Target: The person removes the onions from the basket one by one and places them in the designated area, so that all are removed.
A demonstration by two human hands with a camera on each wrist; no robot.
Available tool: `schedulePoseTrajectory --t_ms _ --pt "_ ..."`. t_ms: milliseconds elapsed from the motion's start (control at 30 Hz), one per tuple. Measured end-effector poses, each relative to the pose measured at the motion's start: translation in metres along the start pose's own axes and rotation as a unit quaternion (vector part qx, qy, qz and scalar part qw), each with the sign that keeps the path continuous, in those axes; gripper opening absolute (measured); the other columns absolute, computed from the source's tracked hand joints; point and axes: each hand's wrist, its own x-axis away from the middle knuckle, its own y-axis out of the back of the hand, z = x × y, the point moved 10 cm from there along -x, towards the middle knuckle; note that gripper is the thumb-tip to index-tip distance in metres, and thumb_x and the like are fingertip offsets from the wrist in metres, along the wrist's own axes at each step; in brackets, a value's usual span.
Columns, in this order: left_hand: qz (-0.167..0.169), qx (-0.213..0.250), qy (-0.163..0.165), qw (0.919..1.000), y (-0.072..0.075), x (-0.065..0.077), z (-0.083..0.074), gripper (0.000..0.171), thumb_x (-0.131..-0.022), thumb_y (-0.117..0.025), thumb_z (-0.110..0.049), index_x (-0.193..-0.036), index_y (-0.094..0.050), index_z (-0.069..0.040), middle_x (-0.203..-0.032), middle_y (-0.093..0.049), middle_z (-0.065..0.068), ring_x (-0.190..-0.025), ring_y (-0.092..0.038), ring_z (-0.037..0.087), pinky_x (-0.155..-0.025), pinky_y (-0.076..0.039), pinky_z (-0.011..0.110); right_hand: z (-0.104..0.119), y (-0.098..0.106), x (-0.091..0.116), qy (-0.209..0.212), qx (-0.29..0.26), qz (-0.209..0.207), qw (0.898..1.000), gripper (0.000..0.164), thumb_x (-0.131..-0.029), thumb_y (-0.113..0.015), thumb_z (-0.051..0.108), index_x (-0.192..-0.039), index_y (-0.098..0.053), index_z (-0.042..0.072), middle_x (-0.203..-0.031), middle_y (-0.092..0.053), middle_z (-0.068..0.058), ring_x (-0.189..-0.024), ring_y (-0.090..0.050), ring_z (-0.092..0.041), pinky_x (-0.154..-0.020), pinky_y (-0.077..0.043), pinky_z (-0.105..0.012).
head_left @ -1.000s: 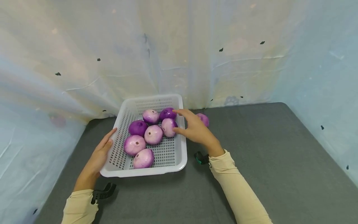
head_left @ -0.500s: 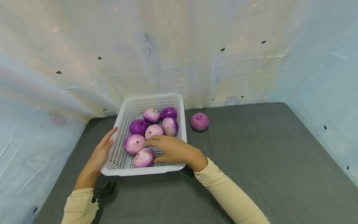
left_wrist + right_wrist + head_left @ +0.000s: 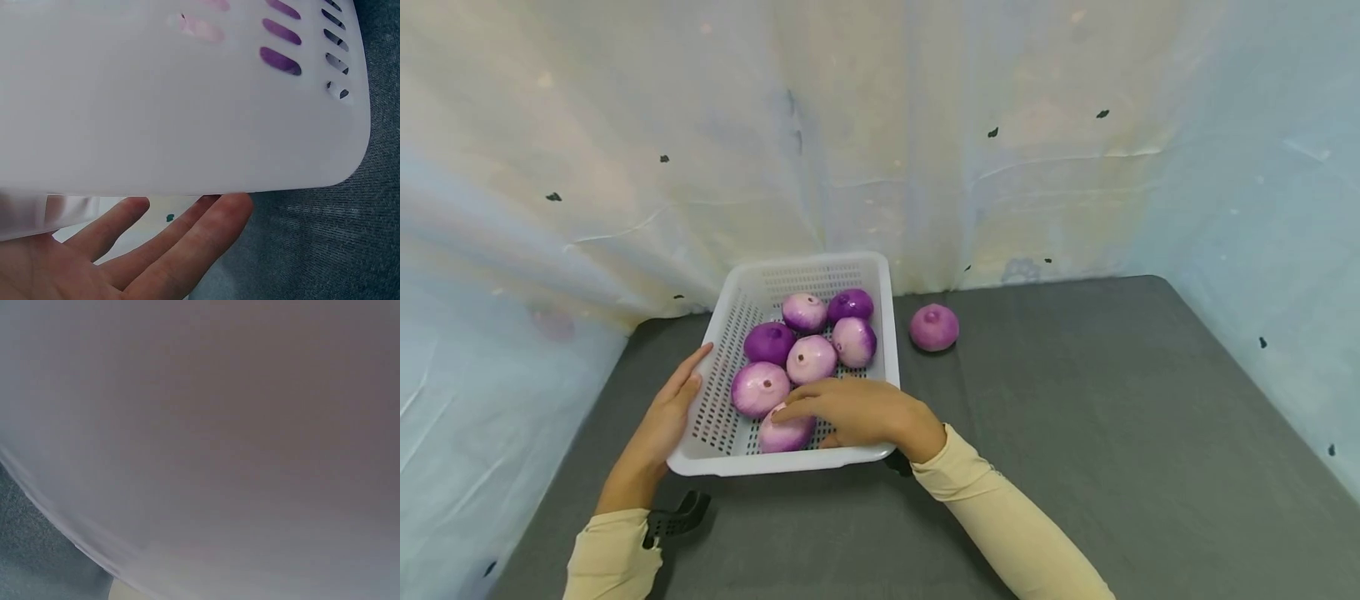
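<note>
A white slotted plastic basket [image 3: 700, 454] holds several purple-and-white onions, among them a dark purple onion [image 3: 770, 342] and a pale onion [image 3: 760, 389]. Outside the basket's left wall, my left hand [image 3: 664, 417] rests against it with fingers extended; in the left wrist view those fingers [image 3: 206, 234] reach right up to the basket's edge. My right hand [image 3: 865, 412] reaches over the front right rim, its fingers curved over the frontmost onion [image 3: 786, 435] and its thumb low at that onion's right side. The right wrist view is filled by a blurred, pale basket wall [image 3: 187, 456].
A single purple onion [image 3: 934, 327] sits on the dark grey cloth-covered table [image 3: 1112, 433], just right of the basket. Pale plastic sheeting [image 3: 880, 142] hangs behind the table and along both sides.
My right hand has moved from the basket's right-hand onions down and left onto the frontmost one, uncovering the onion on the table. My left hand and the basket stay where they were.
</note>
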Motion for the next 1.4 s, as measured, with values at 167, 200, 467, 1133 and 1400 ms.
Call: schedulePoseTrajectory --t_ms 167,200,467,1133,1400 --pt "-0.003 -0.004 -0.001 1.0 -0.001 -0.001 0.0 0.054 -0.109 -0.02 -0.041 -0.161 -0.006 -0.031 -0.161 -0.021 0.027 -0.11 -0.061 0.01 -0.081 -0.059 0.043 -0.008 0.002 0.002 -0.05 0.003 -0.015 0.999 0.053 -0.084 -0.08 0.036 -0.132 -0.059 0.028 -0.126 -0.062 0.013 -0.115 -0.057 -0.005 -0.102 -0.047 -0.024" --pt "-0.003 -0.004 0.0 1.0 -0.001 -0.001 0.0 0.054 -0.109 -0.02 -0.041 -0.161 -0.006 -0.031 -0.161 -0.021 0.027 -0.109 -0.061 0.008 -0.08 -0.059 0.042 -0.01 0.002 0.002 -0.062 0.002 -0.018 0.998 0.051 -0.084 -0.08 0.036 -0.129 -0.059 0.027 -0.121 -0.062 0.014 -0.109 -0.058 -0.004 -0.098 -0.048 -0.023" --pt "-0.002 -0.002 0.001 1.0 0.0 0.0 -0.002 0.054 -0.109 -0.019 -0.04 -0.161 -0.006 -0.031 -0.161 -0.019 0.027 -0.104 -0.058 -0.005 -0.079 -0.057 0.032 -0.012 0.002 0.001 -0.072 0.003 -0.024 0.997 0.043 -0.088 -0.075 0.036 -0.128 -0.057 0.032 -0.101 -0.065 0.012 -0.085 -0.06 -0.004 -0.078 -0.051 -0.024" --pt "0.002 0.012 0.007 0.9999 -0.001 0.0 -0.001 0.054 -0.109 -0.018 -0.042 -0.161 -0.005 -0.033 -0.162 -0.02 0.025 -0.113 -0.061 0.019 -0.083 -0.058 0.052 -0.023 0.006 0.002 -0.132 0.004 -0.028 0.991 0.057 -0.093 -0.07 0.037 -0.145 -0.047 0.03 -0.139 -0.055 0.003 -0.107 -0.066 -0.017 -0.087 -0.057 -0.035" --pt "0.0 0.013 0.005 0.9999 -0.002 0.0 -0.001 0.055 -0.109 -0.018 -0.042 -0.161 -0.006 -0.033 -0.162 -0.02 0.025 -0.116 -0.06 0.025 -0.085 -0.057 0.055 -0.024 0.003 0.001 -0.133 -0.021 -0.003 0.991 0.045 -0.103 -0.051 0.036 -0.147 -0.045 0.03 -0.144 -0.051 -0.002 -0.113 -0.064 -0.02 -0.096 -0.054 -0.042"
